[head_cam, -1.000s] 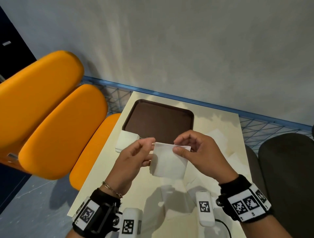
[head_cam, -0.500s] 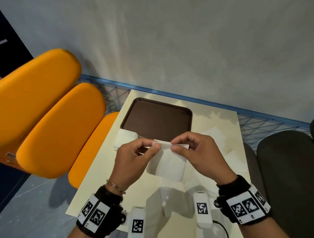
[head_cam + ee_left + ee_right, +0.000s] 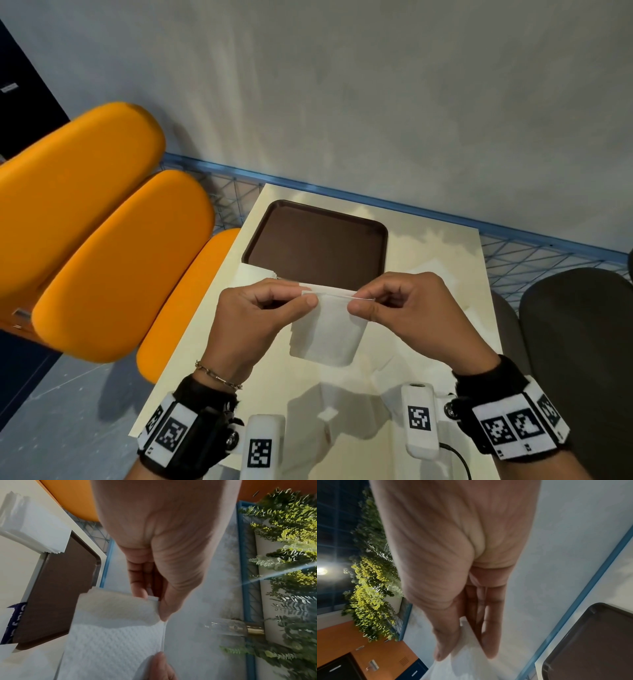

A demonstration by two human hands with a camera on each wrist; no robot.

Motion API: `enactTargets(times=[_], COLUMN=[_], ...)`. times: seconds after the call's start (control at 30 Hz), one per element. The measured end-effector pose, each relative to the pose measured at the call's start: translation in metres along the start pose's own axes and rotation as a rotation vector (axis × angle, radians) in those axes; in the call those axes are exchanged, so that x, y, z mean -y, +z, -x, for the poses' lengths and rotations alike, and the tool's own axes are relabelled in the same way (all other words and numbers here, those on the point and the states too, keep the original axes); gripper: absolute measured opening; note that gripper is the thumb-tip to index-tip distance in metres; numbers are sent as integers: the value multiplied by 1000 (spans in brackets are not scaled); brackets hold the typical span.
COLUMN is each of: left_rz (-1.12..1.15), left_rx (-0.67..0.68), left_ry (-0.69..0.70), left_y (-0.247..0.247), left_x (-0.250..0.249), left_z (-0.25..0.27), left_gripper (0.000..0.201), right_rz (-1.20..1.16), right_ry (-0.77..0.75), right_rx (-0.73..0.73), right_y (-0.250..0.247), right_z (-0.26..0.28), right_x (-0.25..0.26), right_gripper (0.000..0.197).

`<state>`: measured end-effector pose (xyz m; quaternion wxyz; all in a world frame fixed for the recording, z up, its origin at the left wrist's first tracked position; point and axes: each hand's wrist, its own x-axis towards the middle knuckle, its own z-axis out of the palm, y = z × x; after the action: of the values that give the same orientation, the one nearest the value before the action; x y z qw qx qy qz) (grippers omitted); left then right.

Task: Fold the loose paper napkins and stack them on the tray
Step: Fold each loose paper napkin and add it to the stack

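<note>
A white paper napkin [image 3: 325,335] hangs in the air above the table, held by its top edge. My left hand [image 3: 305,297] pinches the top left corner between thumb and forefinger, and my right hand [image 3: 356,301] pinches the top right. The left wrist view shows the embossed napkin [image 3: 116,635] under my left hand [image 3: 154,601]; the right wrist view shows my right hand [image 3: 464,641] pinching the white napkin [image 3: 467,660]. The empty brown tray [image 3: 318,246] lies just beyond my hands. A stack of white napkins [image 3: 255,274] sits at the tray's near left corner.
Loose white napkins [image 3: 435,270] lie on the cream table [image 3: 342,428] to the right of the tray. Orange padded seats [image 3: 102,240] stand left of the table, a dark seat [image 3: 575,342] to the right. A blue wire rail [image 3: 513,240] and grey wall are behind.
Both hands have drawn closer along the napkin's top edge and moved slightly away from me toward the tray; the napkin still hangs between them.
</note>
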<state>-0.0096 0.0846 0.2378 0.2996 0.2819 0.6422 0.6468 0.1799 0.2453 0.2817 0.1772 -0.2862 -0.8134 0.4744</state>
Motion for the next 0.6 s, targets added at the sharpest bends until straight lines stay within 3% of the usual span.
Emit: enactTargets(times=[0.4,0.6], left_rz=[98,108], left_rx=[-52,-30], left_ry=[-24,-36], left_y=[6,8], left_x=[-4,-12], left_z=[-6,-7], left_gripper=[27,43], right_rz=[2,8], right_ry=[-66,-63], right_rx=[-108,-145], right_y=[-2,-2], right_z=[-7,-7], right_x=[8,8], right_gripper=[15,11])
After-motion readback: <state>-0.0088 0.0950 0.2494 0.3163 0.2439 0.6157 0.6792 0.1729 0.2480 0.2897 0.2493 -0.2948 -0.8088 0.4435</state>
